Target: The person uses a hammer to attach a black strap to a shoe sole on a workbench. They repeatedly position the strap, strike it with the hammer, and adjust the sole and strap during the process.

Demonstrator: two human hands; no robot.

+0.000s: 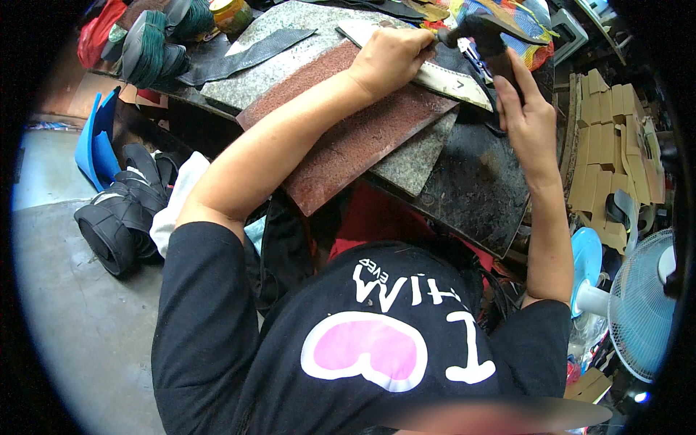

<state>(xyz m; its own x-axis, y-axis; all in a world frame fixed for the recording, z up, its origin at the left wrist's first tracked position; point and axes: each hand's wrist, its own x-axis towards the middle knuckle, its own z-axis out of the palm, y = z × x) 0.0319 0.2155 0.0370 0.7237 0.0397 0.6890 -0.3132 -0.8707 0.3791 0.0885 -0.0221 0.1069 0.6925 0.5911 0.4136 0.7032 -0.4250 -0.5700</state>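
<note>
Right hand is gripping the hammer by its handle; the head is hanging just beyond the left hand's fingertips. Left hand is pinching, fingers drawn together; cannot tell on what. White strip is lying beneath both, along the red board's far edge. Board is overlapping the grey slab, near corner projecting past the surface. Bare surface is stretching between slab and right forearm.
</note>
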